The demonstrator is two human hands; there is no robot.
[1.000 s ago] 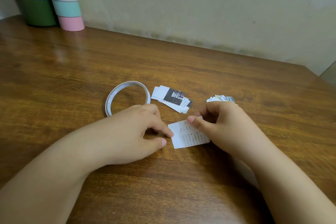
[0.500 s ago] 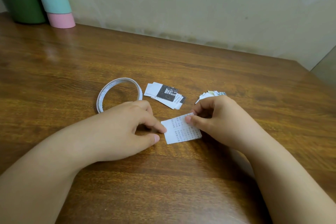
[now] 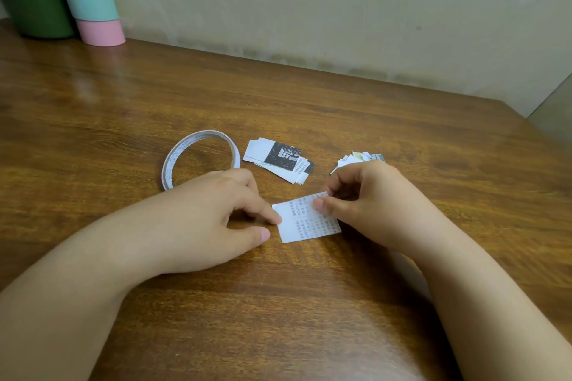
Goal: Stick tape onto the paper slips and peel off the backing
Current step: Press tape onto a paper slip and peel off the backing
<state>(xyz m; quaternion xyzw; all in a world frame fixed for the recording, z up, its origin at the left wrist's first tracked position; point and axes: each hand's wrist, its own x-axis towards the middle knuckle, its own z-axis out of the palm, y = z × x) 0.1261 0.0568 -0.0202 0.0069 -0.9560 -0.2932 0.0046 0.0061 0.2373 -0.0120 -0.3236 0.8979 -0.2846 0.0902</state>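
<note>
A small printed paper slip (image 3: 305,221) lies flat on the wooden table (image 3: 309,303) between my hands. My left hand (image 3: 213,216) rests on the table, and its index fingertip presses the slip's left edge. My right hand (image 3: 368,204) pinches the slip's far right corner, thumb on top of the print and fingers curled behind. Whether a tape backing lies between those fingers I cannot tell. A thin white roll of double-sided tape (image 3: 169,164) lies flat just beyond my left hand.
A fanned pile of paper slips (image 3: 278,158), one with a black picture, lies beyond the hands. A second small pile (image 3: 360,158) shows behind my right hand. A stack of coloured tape rolls (image 3: 93,9) and a green can (image 3: 37,14) stand far left by the wall.
The camera has shifted a little. Both hands keep the same hold on the slip, and my right thumb has crept slightly along its far edge.
</note>
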